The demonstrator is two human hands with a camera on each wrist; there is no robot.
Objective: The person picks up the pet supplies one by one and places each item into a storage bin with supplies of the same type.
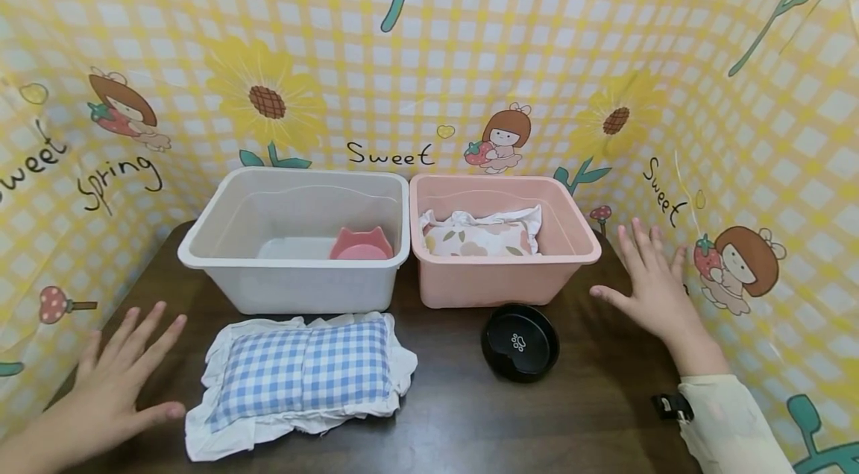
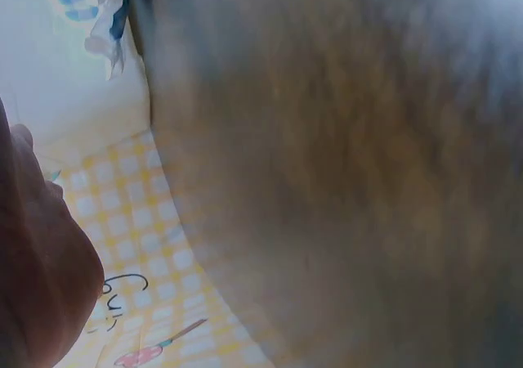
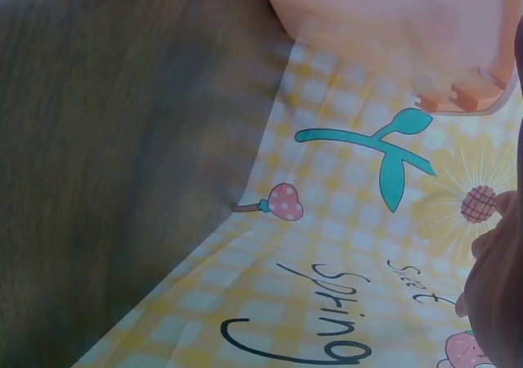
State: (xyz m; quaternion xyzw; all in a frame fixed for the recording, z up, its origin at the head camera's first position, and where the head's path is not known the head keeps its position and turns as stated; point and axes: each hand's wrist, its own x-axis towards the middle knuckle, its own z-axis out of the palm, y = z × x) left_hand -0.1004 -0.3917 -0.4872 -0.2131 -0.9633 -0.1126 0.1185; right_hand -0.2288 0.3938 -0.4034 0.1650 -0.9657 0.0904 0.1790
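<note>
My left hand (image 1: pixel 117 377) is spread at the left, fingers straight, holding nothing. Nearest to it lies a blue-and-white checked pillow (image 1: pixel 309 366) with a white ruffled edge. On the right, my right hand (image 1: pixel 651 295) is also spread with nothing in it. A black round bowl (image 1: pixel 520 343) with a paw print sits to its left on the table. Behind the pillow stands a grey bin (image 1: pixel 295 284) with a pink cat-eared bowl (image 1: pixel 362 243) inside. Beside it a pink bin (image 1: pixel 496 284) holds a small floral pillow (image 1: pixel 479 235), partly hidden by the front wall.
The dark wooden table (image 1: pixel 456 422) carries everything. A yellow checked cloth (image 1: pixel 389 79) with flowers and cartoon figures rises behind the bins and along both sides. A small black clip-like object (image 1: pixel 671 407) is at the right sleeve (image 1: pixel 728 414).
</note>
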